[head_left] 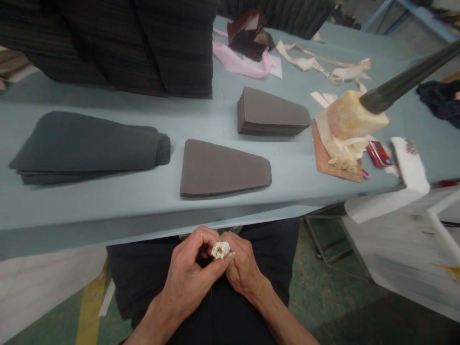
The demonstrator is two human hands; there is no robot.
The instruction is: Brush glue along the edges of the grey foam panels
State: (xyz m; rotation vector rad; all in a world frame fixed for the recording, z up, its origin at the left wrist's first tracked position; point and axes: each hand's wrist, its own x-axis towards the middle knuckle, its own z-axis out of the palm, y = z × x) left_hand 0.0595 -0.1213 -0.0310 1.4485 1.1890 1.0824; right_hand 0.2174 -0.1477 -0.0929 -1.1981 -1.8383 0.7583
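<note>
In the head view, both my hands meet above my lap, just off the table's front edge. Between them shows the rough, round end of a small whitish, crusty object (pixel 220 249) with a dark centre; its kind is unclear. My left hand (pixel 192 261) is closed, thumb and forefinger against this object. My right hand (pixel 244 262) is curled into a fist right beside it, its fingers mostly hidden, so what lies inside cannot be seen. On the table ahead lies a stack of grey-brown tapered pieces (pixel 224 168). A thicker stack of similar pieces (pixel 275 110) sits behind it.
Dark tapered pieces (pixel 86 143) lie at left, before tall black stacks (pixel 172 48). At right, a yellowish crusted block (pixel 354 117) with a dark rod stands on a brown board (pixel 321 153). Pink cloth (pixel 244 61) and cream strips (pixel 305 62) lie behind.
</note>
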